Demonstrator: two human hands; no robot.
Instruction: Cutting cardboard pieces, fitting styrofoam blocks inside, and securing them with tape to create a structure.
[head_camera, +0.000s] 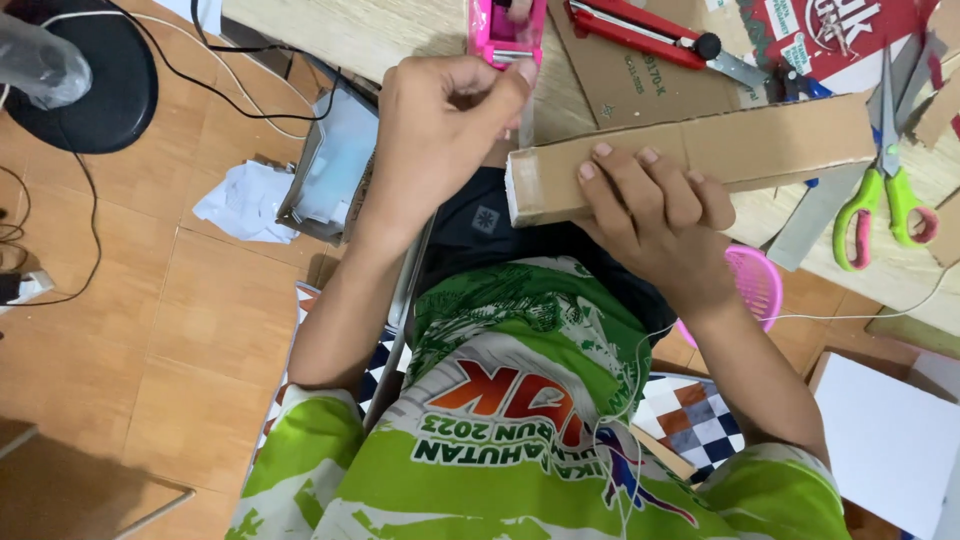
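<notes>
Right hand (660, 225) clasped on cardboard strip (690, 160), left hand (440, 130) pinching clear tape (524, 115) at its end

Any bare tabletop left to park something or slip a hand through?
Bare tabletop only left of the pink tape dispenser, out to the edge. Right of it is crowded: red cutter, scissors, cardboard scraps, plus right hand gripping the cardboard box.
</notes>
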